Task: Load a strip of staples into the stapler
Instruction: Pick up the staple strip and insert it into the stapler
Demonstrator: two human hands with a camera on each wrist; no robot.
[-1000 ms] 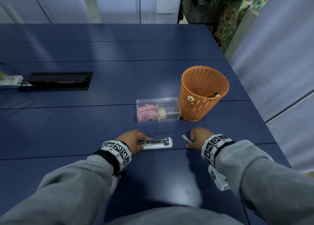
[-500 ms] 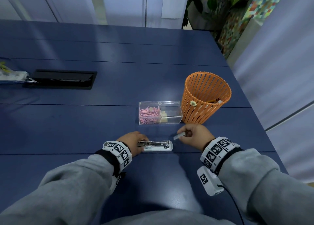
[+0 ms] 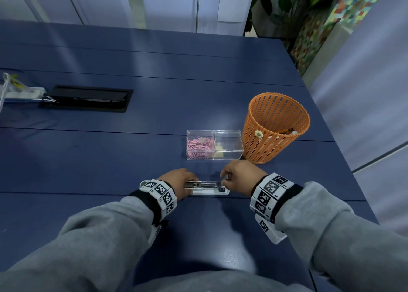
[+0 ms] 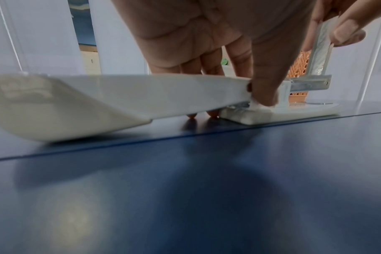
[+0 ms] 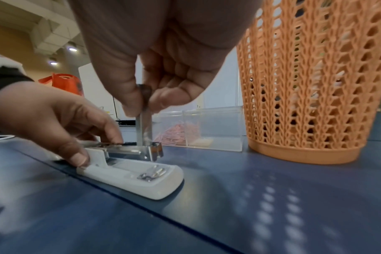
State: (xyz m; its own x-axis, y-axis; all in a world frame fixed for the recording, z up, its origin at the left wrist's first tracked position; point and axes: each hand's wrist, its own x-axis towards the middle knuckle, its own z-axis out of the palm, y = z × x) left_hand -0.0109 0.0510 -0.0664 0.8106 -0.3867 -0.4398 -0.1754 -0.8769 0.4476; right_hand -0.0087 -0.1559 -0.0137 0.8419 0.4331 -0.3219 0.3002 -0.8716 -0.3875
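Observation:
A white stapler (image 3: pixel 212 192) lies opened flat on the blue table, its lid (image 4: pixel 98 99) swung back to the left. Its metal magazine (image 5: pixel 128 151) is exposed above the base. My left hand (image 3: pixel 185 180) grips the hinge end, thumb on the near side and fingers behind. My right hand (image 3: pixel 224 178) pinches a silver strip of staples (image 5: pixel 144 130) between thumb and fingers. The strip stands almost upright, with its lower end at the front of the magazine. The same staple strip (image 4: pixel 321 51) shows in the left wrist view above the magazine's tip.
A clear two-part box (image 3: pixel 227 146) with pink paper clips stands just behind the hands. An orange mesh basket (image 3: pixel 276 128) is to its right. A black cable hatch (image 3: pixel 86 97) sits far left. The table's right edge (image 3: pixel 344 166) runs close to the basket.
My right hand lifted the staple strip off the table and carried it left to the front of the magazine. My left hand kept its hold on the stapler.

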